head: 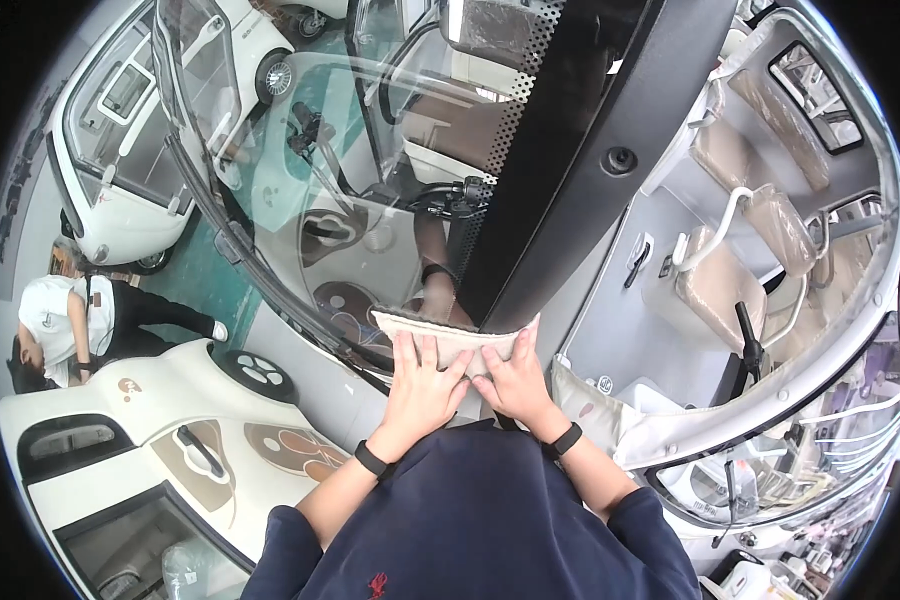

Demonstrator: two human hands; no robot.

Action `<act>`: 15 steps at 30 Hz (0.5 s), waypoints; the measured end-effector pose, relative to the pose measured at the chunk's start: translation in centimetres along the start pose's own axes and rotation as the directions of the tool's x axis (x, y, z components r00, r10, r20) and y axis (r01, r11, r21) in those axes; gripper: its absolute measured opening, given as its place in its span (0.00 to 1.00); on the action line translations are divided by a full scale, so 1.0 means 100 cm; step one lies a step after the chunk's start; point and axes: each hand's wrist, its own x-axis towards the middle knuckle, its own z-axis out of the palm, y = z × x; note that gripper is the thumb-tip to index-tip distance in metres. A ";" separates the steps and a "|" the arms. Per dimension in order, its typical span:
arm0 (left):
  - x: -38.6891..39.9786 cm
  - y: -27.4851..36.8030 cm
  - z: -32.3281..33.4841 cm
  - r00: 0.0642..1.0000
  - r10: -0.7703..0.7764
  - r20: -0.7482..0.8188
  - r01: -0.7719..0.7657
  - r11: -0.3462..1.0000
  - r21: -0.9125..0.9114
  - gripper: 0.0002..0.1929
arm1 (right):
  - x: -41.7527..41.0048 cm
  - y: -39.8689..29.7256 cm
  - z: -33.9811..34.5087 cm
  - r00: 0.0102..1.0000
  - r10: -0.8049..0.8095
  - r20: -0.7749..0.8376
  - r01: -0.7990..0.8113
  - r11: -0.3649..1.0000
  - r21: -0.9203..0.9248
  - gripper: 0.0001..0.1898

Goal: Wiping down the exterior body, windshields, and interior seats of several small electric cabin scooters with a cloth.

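My left hand [426, 394] and my right hand [519, 382] lie side by side on a folded cream cloth [457, 346], fingers spread over it and thumbs close together. The cloth's far edge rests against the windshield glass [375, 247] and the lower part of a dark pillar [570, 195] of a small vehicle. A black band with a dotted edge [521, 112] runs along the glass beside the pillar. In the glass a forearm with a dark wristband is mirrored. Handlebars [450, 196] show through or in the glass. What lies under the cloth is hidden.
A wiper arm [229, 225] follows the windshield's left edge. To the right is a vehicle's open cabin with plastic-wrapped seats [720, 285]. At left, a person [75, 322] leans by a cream vehicle [172, 390]. Another white vehicle [120, 187] stands behind on the green floor [202, 281].
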 end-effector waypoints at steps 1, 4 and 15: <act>0.001 0.000 0.000 1.000 0.005 0.001 -0.005 1.000 0.000 0.35 | 0.002 0.001 0.001 1.000 -0.014 -0.021 0.014 1.000 -0.013 0.44; 0.013 0.004 -0.009 0.998 0.017 -0.057 -0.017 1.000 0.004 0.35 | 0.019 0.003 -0.011 0.999 -0.043 -0.034 0.041 0.998 -0.048 0.41; 0.186 0.038 -0.193 0.895 0.129 -0.428 -0.096 0.991 0.098 0.41 | 0.232 -0.019 -0.181 0.939 -0.142 -0.313 0.104 0.985 -0.135 0.40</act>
